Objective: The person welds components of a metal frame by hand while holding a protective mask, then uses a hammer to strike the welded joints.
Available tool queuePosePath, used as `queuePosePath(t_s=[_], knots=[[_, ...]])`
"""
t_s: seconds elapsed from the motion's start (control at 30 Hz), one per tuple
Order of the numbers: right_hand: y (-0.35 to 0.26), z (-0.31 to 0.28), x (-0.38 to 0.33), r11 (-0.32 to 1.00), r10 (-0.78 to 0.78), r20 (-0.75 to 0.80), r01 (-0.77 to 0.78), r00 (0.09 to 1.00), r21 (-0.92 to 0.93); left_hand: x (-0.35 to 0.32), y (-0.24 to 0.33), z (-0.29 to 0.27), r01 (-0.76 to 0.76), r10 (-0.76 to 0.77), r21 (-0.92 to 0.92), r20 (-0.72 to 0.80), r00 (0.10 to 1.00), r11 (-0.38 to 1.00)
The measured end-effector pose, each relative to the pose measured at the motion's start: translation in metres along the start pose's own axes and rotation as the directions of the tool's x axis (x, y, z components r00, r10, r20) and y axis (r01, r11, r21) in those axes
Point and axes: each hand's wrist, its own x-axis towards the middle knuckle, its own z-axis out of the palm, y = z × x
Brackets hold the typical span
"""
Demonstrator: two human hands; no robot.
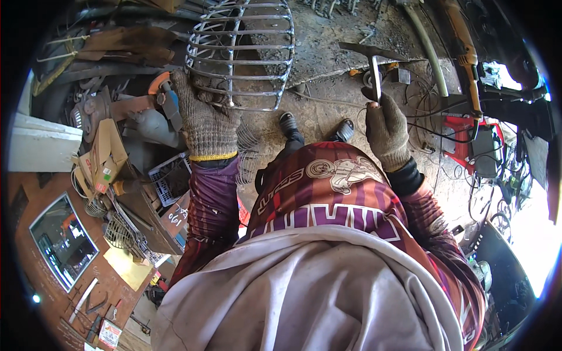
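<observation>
Because my brown-grey-gloved left hand (pixel 209 117) grips the rounded, silvery metal-bar cage (pixel 234 44) only by its near-left side, I judge it could twist; a misaimed swing of the steel pointed-head hammer (pixel 375 73) held in my matching-gloved right hand (pixel 386 130) might catch fingers.

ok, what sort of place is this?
Probably a metalworking or welding shop: there's a cage of metal bars, a hammer with a slim head, and assorted hand tools on a brown tabletop.
</observation>
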Motion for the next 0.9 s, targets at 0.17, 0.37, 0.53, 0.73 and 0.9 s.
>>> queuePosePath(t_s=[0.17, 0.37, 0.53, 0.73, 0.9], knots=[[-0.001, -0.005, -0.006, 0.997, 0.067, -0.022, -0.065, 0.998, 0.046, 0.001, -0.004, 0.007, 0.152, -0.143, -0.037, 0.187, 0.972, 0.988], [-0.002, -0.013, -0.009, 0.994, 0.111, -0.031, -0.111, 0.993, 0.023, -0.002, -0.024, 0.026, 0.004, -0.023, 0.191, 0.094, 0.995, 0.982], [-0.001, -0.014, -0.01, 0.991, 0.099, 0.029, -0.096, 0.995, -0.09, 0.001, -0.044, 0.031, -0.178, 0.271, 0.391, -0.196, 0.943, 0.903], [-0.004, -0.014, -0.012, 0.987, 0.052, 0.064, -0.042, 0.997, -0.154, 0.0, -0.064, 0.037, -0.176, 0.257, 0.35, -0.203, 0.945, 0.92], [-0.015, -0.014, -0.009, 0.984, 0.039, 0.165, -0.01, 0.986, -0.179, -0.002, -0.065, 0.039, -0.193, 0.282, 0.399, -0.177, 0.943, 0.896]])
